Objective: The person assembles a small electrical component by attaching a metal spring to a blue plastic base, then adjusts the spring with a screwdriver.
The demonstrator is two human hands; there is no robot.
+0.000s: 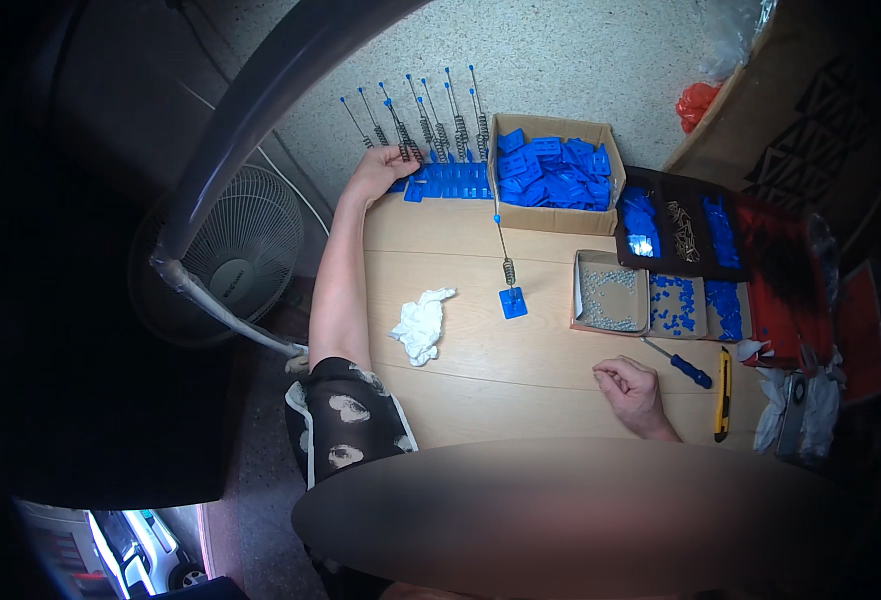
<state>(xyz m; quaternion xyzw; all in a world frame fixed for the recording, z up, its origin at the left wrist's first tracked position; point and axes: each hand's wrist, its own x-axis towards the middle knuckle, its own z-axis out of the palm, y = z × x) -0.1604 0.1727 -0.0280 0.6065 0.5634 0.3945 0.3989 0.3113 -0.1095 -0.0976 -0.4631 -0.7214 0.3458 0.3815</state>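
My left hand (382, 172) reaches to the back left, its fingers closed around the lower part of a spring piece (400, 132), a thin rod with a coil spring and a blue tip. It is at the left end of a row of similar spring pieces (441, 140) standing on blue square bases (450, 180). Another single spring piece (508, 270) stands upright on its own blue base in the middle of the table. My right hand (632, 395) rests near the front right with curled fingers; whatever lies inside them is hidden.
A cardboard box (557, 218) holds blue plates. To its right are a dark compartment tray (668, 262) and small boxes of silver and blue parts (610, 328). A screwdriver (690, 371), yellow utility knife (723, 395) and crumpled white tissue (421, 328) lie on the table (480, 385).
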